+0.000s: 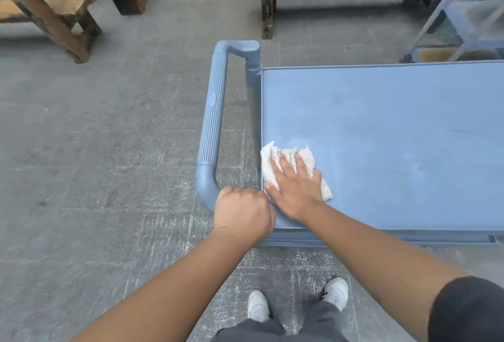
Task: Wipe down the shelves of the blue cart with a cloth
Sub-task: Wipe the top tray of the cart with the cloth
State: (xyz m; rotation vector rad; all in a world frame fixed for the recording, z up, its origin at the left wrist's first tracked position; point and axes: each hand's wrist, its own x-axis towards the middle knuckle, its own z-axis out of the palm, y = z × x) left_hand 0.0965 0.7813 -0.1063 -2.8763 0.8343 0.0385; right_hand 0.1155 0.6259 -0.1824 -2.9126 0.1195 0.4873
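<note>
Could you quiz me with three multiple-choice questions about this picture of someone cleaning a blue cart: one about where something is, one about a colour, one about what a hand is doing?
1. Where does the cloth lie on the top shelf?
A. near the handle end
B. in the far corner away from the handle
C. hanging off the handle

2. What colour is the cloth?
A. red
B. white
C. black

3. What is the left hand doing?
A. lying flat on the shelf
B. gripping the cart handle
C. holding a bottle

Answers: 1 A, the cloth sits by the handle-side edge. 2 B, it looks white against the blue. 3 B, its fingers curl round the handle's near bend, while the right hand presses the cloth flat.
</note>
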